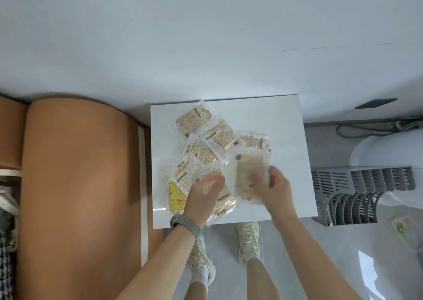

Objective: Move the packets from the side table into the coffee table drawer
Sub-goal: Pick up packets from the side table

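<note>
Several clear packets with tan printed contents (220, 140) lie scattered on the white side table (286, 125), plus one yellow patterned packet (175, 196) at the near left. My right hand (272, 187) grips a blurred tan packet (248, 173) lifted above the table's near side. My left hand (203, 193), a watch on its wrist, reaches over the near-left packets with its fingers on one packet (223, 201); blur hides whether it grips it. The coffee table drawer is out of view.
A tan sofa arm (75, 185) stands directly left of the side table. A grey slatted rack (361, 192) sits on the floor to the right, with a white round object (389, 153) behind it. My feet in pale sneakers (248, 242) stand at the table's near edge.
</note>
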### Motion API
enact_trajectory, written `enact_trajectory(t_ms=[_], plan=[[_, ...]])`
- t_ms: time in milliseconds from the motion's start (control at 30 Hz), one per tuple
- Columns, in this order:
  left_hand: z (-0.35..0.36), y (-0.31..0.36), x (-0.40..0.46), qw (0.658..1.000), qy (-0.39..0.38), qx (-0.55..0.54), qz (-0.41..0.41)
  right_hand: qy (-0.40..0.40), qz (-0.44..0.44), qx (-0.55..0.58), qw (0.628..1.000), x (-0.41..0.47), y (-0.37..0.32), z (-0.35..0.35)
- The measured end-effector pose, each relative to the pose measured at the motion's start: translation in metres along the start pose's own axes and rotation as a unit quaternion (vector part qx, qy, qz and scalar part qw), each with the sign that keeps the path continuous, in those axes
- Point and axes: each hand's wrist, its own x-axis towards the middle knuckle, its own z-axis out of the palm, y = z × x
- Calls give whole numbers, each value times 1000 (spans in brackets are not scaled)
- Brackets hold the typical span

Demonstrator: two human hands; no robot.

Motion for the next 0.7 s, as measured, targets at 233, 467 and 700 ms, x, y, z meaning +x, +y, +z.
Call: enact_trajectory(t_ms=[233, 467, 700], plan=[[-8, -12, -7, 992, 80, -91, -40, -178, -38, -138, 974, -5, -27, 13], [-59, -35, -17, 975, 129, -162, -76, -4, -93, -211, 973, 93, -64, 62], [-85, -49, -23, 968, 151, -186, -80, -15, -34, -411, 911, 125, -62, 87]])
